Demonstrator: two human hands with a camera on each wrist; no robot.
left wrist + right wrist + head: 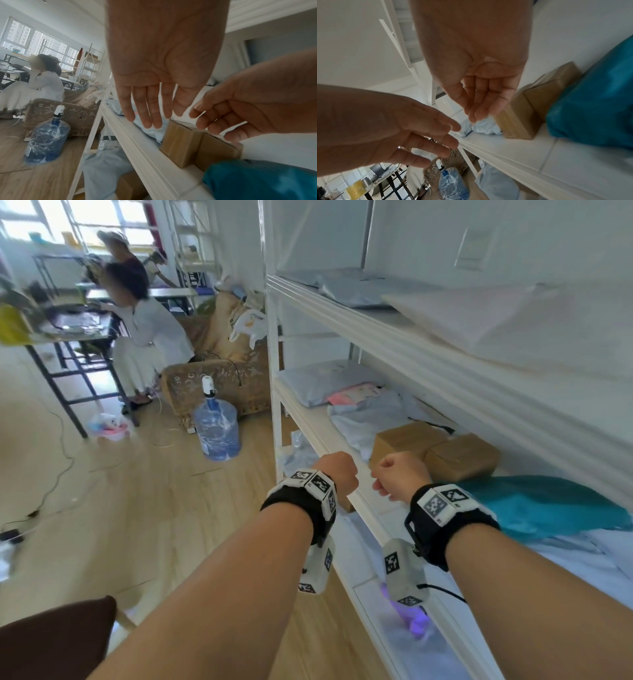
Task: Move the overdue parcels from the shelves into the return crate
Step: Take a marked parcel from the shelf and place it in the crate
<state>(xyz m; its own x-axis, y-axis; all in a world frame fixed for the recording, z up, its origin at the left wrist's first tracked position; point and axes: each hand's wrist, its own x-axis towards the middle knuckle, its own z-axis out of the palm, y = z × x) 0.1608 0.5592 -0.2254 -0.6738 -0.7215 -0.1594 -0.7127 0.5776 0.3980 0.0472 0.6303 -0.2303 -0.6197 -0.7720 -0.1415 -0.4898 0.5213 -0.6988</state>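
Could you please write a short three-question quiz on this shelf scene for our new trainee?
1. True or false: the left hand is gripping a parcel.
2. What lies right beside the two cardboard boxes, nearer the person: A) a teal bag, B) a red crate, C) a glass jar?
3. Fill in: on the floor by the sofa stands a blue water ____.

Key:
1. False; both it and the right hand are empty, fingers loose.
2. A.
3. Bottle.
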